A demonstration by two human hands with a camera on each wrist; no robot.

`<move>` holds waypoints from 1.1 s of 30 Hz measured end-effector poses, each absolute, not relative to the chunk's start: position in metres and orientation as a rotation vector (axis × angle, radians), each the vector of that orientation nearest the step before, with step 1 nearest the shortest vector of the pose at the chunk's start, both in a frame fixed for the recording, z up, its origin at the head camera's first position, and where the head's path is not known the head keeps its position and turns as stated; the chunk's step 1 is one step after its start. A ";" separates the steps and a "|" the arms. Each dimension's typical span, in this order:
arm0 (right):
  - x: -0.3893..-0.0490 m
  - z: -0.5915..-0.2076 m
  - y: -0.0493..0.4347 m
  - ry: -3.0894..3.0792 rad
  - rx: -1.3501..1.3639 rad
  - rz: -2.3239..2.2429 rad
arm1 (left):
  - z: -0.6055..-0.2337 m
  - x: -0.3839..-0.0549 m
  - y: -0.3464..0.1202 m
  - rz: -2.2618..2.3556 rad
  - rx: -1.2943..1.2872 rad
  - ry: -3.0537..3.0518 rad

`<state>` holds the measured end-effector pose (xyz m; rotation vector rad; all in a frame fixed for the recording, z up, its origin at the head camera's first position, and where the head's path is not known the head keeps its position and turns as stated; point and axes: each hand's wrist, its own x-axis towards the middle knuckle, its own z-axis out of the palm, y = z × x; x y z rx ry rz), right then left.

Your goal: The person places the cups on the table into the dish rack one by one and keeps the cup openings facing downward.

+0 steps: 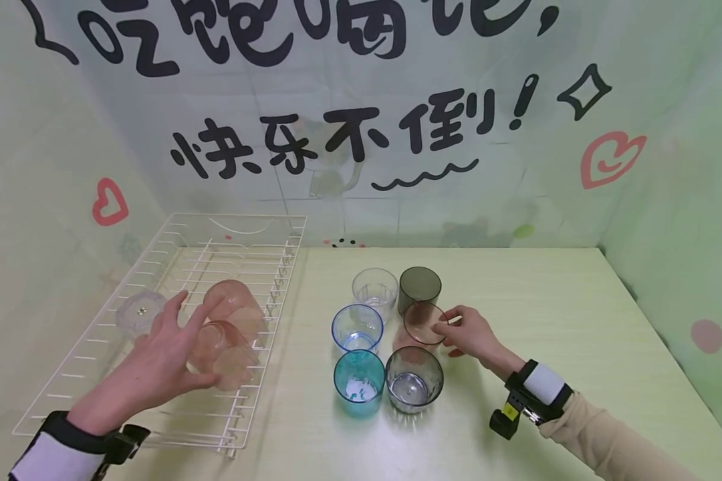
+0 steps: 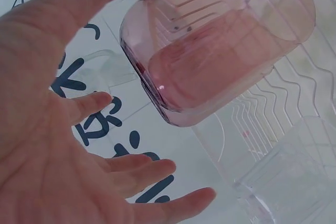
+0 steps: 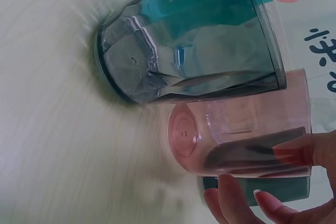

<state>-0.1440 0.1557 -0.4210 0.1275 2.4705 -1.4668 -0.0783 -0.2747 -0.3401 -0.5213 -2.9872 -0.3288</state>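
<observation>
My left hand (image 1: 162, 357), fingers spread, is over the white wire rack (image 1: 241, 214), beside two pink clear cups lying on their sides, one farther back (image 1: 241, 310) and one nearer (image 1: 225, 361). In the left wrist view, a gap shows between the fingers and a pink cup (image 2: 210, 61). A colourless cup (image 1: 137, 312) lies left of that hand. On the table, my right hand (image 1: 472, 337) pinches the rim of an upright pink cup (image 1: 421, 324), thumb and fingers at its right side. The grey cup (image 3: 194, 51) partly covers it in the right wrist view.
Around the held cup stand a dark olive cup (image 1: 420, 287), a colourless cup (image 1: 375, 287), a blue-rimmed cup (image 1: 357, 327), a teal cup (image 1: 359, 377) and the grey cup, in two close columns. A printed cloth (image 1: 517, 200) hangs behind the table.
</observation>
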 end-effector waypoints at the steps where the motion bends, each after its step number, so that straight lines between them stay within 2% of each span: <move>1: -0.144 -0.421 0.156 2.464 0.129 -1.470 | -0.339 -0.079 -0.275 -0.324 -0.527 -2.980; 33: -0.140 -0.432 0.175 2.363 0.083 -1.548 | -0.335 -0.087 -0.261 -0.325 -0.541 -2.968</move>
